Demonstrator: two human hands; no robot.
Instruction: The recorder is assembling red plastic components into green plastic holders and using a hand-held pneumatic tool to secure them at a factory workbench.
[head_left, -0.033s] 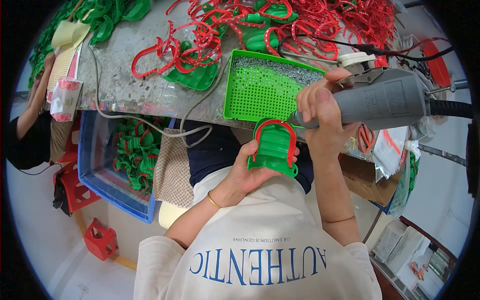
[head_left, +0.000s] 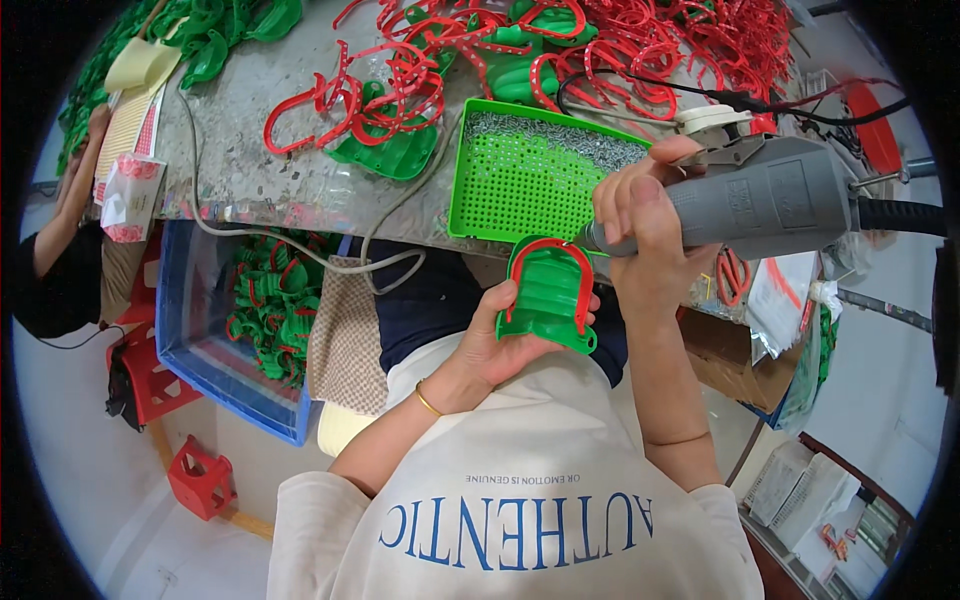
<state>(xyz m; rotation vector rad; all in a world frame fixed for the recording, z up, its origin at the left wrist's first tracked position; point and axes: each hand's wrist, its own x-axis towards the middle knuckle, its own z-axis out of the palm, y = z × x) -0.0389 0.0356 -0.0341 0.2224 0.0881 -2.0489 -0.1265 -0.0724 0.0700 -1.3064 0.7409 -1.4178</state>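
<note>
My left hand (head_left: pixel 487 348) grips a green curved plastic piece (head_left: pixel 552 290) in front of my body, thumb on its left side and fingertips showing at its right. A red U-shaped strip (head_left: pixel 583 290) lines the rim of that piece. Wrapped round a grey electric screwdriver (head_left: pixel 775 195) is my right hand (head_left: pixel 645 220). The tool lies nearly level, its nose pointing left at the top right of the red strip; whether the tip touches it I cannot tell. Just beyond, a bright green perforated tray (head_left: pixel 457 190) holds many small screws (head_left: pixel 575 140) along its far side.
Red strips (head_left: pixel 400 90) and green pieces (head_left: pixel 385 155) lie heaped on the worktable (head_left: pixel 285 190). A grey cable (head_left: pixel 195 190) hangs over its edge. To the left stand a blue crate (head_left: pixel 235 405) of joined pieces and a red stool (head_left: pixel 200 478). Another person's arm (head_left: pixel 75 200) is at far left.
</note>
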